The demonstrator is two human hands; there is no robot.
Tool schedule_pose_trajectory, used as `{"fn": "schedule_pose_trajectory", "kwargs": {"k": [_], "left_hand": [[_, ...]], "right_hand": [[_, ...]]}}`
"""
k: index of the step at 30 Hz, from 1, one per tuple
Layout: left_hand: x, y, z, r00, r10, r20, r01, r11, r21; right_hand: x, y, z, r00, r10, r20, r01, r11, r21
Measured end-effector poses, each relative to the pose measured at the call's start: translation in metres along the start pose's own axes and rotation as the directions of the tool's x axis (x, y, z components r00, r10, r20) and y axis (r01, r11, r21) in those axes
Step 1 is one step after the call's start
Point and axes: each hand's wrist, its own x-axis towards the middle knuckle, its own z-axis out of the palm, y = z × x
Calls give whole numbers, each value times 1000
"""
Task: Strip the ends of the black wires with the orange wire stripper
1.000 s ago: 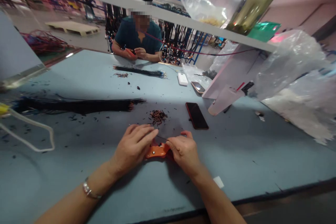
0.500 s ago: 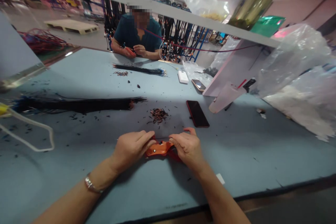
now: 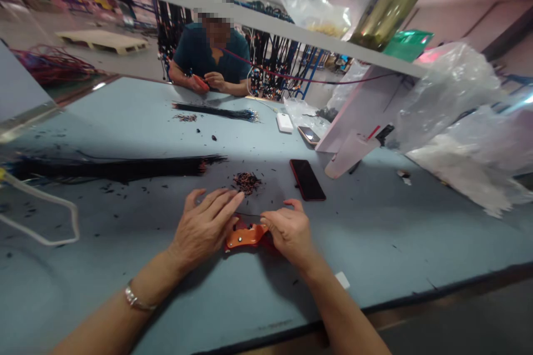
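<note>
An orange and red hand tool (image 3: 245, 237), which looks like a wire stripper, lies crosswise between my hands just above the table. My left hand (image 3: 204, 224) is at its left end, fingers stretched out and slightly spread; its thumb is partly hidden beside the tool. My right hand (image 3: 289, 233) is closed in a pinch, thumb against index finger, on a thin black wire (image 3: 251, 214) that runs leftward over the tool. The tool's dark red handles go under my right hand, so I cannot see whether it grips them. Beyond my fingers lies a pile of short black and copper-coloured offcuts (image 3: 247, 182).
A bundle of black wires (image 3: 125, 169) lies to the left, near a white looped cord (image 3: 73, 216). A phone (image 3: 307, 179) and a translucent cup-like holder (image 3: 350, 155) are right of the pile. Across the table (image 3: 400, 222) a person (image 3: 214, 58) holds a red tool. Plastic bags (image 3: 458, 116) fill the right.
My left fingers have straightened and spread from a closed pinch. My right hand keeps its pinch. The whole view has shifted slightly, moving things left in the picture.
</note>
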Motion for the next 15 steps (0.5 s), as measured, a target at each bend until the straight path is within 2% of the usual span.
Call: {"fn": "schedule_pose_trajectory", "kwargs": {"k": [5,7,10,15], "left_hand": [[1,12,3,994,110,0,-109,989,-101],[-2,11,7,993,116,-8,-117,985,-124],[-6,7,9,993,98,-67,-107,982,-153],[-6,6,2,976,200,-85,-206,975,-77]], "right_hand": [[1,-19,6,999,-28,18,28,1000,7],[1,-22,7,999,-27,18,27,999,21],[0,-21,7,999,-33,29,33,999,13],[0,-14,4,991,-89,99,95,993,-64]]}}
